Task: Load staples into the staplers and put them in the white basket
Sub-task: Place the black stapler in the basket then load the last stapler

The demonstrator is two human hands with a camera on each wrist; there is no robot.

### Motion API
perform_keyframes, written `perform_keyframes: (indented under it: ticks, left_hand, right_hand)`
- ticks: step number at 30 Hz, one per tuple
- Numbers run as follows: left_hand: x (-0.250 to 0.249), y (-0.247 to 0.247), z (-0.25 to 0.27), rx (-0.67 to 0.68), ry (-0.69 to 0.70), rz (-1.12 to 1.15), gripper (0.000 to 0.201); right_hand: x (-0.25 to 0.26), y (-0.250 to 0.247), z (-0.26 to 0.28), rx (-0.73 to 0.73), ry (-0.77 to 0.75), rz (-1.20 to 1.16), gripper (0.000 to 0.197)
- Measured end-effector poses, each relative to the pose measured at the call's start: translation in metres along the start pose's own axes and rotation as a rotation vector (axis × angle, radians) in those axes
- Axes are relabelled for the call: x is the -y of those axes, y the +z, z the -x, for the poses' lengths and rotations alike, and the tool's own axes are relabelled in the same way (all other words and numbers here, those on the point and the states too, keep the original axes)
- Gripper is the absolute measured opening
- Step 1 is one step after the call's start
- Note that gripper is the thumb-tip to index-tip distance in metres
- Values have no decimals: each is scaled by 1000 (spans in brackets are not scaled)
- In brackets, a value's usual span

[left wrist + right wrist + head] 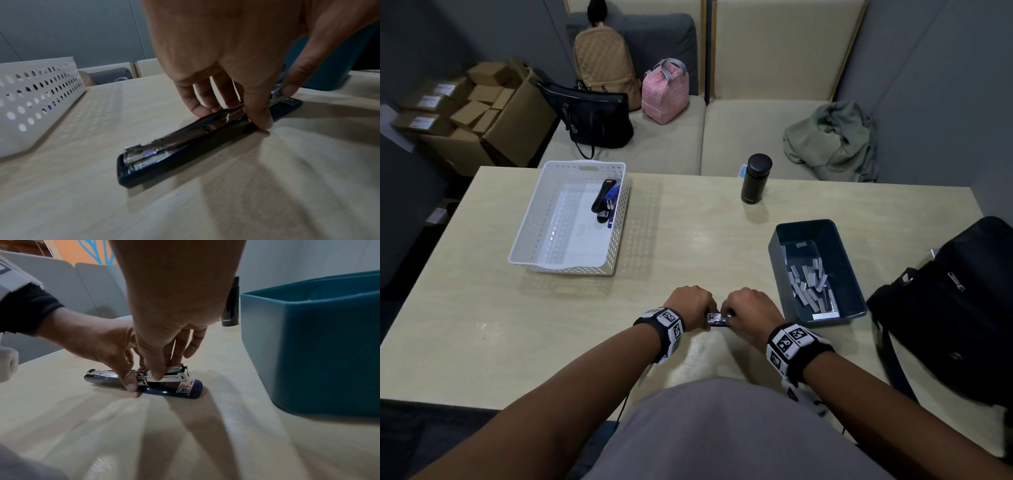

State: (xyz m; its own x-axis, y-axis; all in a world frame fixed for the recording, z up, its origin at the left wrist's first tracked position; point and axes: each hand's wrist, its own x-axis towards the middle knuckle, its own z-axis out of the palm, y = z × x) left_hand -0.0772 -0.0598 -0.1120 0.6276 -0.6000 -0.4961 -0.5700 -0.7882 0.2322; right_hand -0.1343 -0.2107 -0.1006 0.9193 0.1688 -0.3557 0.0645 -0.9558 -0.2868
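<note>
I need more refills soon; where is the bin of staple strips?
In the head view, the teal bin stands on the table's right side, just right of the right hand, with the black bag beyond.

Both hands (722,310) together, fingers pinching.

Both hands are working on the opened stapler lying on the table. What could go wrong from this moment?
1. The left hand and right hand pinch the stapler close to its metal magazine; fingers could get nipped if it snaps closed.
2. The stapler lies flat on the smooth table and may slide under pressure.
3. Whether staples are seated is hidden, so they might jam.
</note>
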Motion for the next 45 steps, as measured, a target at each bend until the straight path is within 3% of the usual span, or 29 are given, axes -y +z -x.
perform_keyframes:
  ticks: [45]
  left_hand:
    - [-1,-1,2,-8,5,-17,32]
  right_hand:
    - [8,2,-3,38,41,-39,21]
